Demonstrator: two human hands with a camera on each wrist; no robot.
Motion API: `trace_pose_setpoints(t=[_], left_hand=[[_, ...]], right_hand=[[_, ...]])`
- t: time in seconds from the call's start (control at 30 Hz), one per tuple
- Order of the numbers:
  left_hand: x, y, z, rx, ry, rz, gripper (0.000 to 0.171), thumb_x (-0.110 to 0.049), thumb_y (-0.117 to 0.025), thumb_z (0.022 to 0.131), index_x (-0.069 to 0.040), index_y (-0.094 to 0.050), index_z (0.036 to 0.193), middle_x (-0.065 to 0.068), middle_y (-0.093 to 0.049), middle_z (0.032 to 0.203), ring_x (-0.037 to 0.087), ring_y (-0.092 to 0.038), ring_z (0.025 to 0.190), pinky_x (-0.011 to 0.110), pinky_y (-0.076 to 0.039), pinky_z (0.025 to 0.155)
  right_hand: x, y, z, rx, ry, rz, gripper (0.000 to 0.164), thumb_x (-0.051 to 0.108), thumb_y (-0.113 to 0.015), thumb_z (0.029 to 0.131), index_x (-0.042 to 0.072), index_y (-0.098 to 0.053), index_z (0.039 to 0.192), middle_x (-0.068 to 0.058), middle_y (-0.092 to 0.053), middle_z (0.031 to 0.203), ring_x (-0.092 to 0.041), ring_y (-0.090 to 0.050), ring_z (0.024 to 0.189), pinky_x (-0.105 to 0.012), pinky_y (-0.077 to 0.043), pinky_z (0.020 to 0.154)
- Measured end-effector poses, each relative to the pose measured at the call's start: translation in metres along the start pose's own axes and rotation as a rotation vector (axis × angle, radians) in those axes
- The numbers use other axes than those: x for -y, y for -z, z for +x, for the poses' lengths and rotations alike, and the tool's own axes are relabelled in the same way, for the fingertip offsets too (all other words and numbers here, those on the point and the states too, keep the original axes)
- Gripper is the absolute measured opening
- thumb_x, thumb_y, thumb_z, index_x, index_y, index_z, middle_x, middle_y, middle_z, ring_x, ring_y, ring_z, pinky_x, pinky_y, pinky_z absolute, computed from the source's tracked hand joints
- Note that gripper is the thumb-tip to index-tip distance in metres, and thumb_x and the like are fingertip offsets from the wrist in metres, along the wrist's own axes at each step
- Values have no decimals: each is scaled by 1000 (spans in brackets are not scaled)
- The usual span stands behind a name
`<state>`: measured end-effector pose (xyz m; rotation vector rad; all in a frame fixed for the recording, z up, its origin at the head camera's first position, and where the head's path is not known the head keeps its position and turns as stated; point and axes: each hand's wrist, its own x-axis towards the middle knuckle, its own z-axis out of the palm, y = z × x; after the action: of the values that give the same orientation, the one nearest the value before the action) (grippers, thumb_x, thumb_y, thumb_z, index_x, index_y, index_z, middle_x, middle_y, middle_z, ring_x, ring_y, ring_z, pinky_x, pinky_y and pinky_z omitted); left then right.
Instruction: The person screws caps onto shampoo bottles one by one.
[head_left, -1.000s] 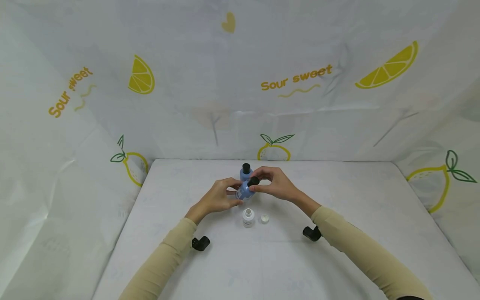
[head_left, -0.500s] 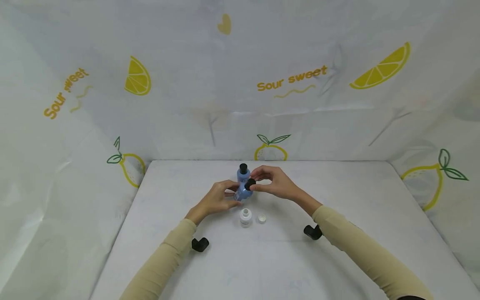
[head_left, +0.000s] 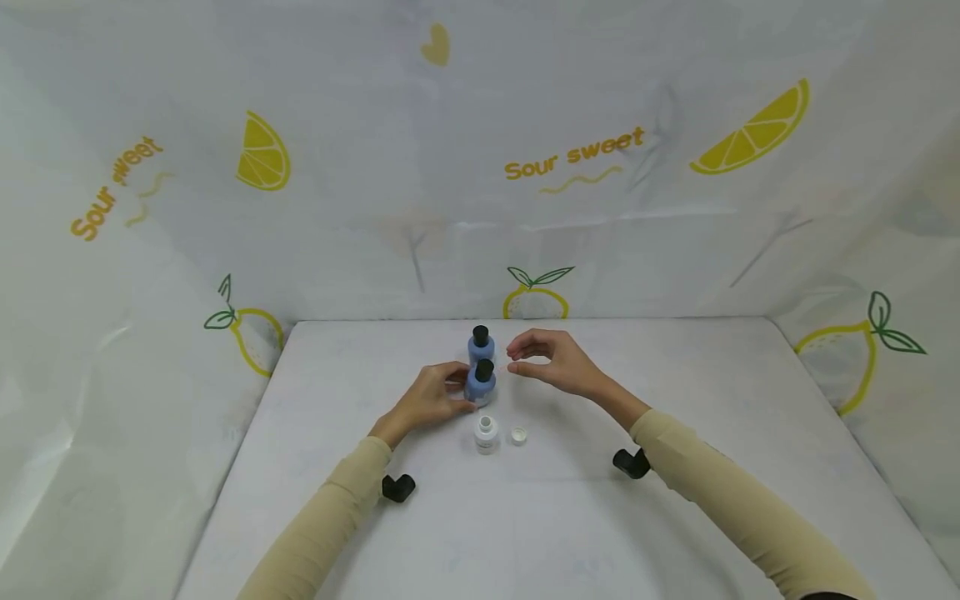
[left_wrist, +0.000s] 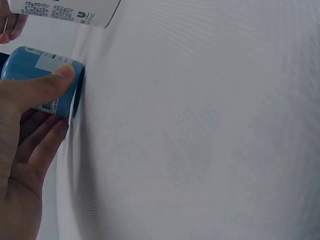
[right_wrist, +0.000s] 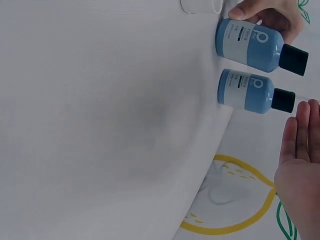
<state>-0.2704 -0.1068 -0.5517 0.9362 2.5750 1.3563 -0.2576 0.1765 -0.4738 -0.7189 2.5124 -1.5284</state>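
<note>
My left hand (head_left: 433, 395) grips the nearer blue bottle (head_left: 480, 390), which has a black cap and stands upright. In the left wrist view the thumb lies along the side of this bottle (left_wrist: 45, 67), its base right at the white cloth. Just behind it stands a second blue bottle (head_left: 481, 346) with a black cap. My right hand (head_left: 553, 360) is to the right of both bottles, fingers extended and holding nothing; in the right wrist view its fingertips are near the rear bottle's black cap (right_wrist: 283, 100). In front stands a small white bottle (head_left: 486, 435), uncapped.
A white cap (head_left: 518, 436) lies on the table just right of the white bottle. Dark wrist-worn devices (head_left: 398, 488) show beside the sleeves. A white sheet (head_left: 375, 167) with lemon prints rises behind the table's far edge.
The nearer blue bottle has gone from tilted to upright in my left hand. My right hand has let go of its black cap and drawn away to the right.
</note>
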Motion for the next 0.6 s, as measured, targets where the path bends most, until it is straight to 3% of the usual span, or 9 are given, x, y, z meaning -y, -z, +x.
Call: trace_pose_setpoints(t=[0.27,0.6], left_hand=[[3,-2,-3,-7,9,-4,57,-1,-93,83,8,-67,133,25,-74,134,37,-77,120,31,-68,101],[4,-3,-13,-7,18,-4,64,-1,-92,84,9,-62,141,26,-71,138,38,-74,127,30,-66,105]], right_hand=[[-3,1,-3,12,3,7,31,8,-82,97,-3,-72,123,-28,-73,124,-33,-74,113,-58,-60,113],[-7,2,-8,4,-2,-12,30,9,-82,96,-1,-73,123,-26,-75,123,-33,-74,113,-53,-61,113]])
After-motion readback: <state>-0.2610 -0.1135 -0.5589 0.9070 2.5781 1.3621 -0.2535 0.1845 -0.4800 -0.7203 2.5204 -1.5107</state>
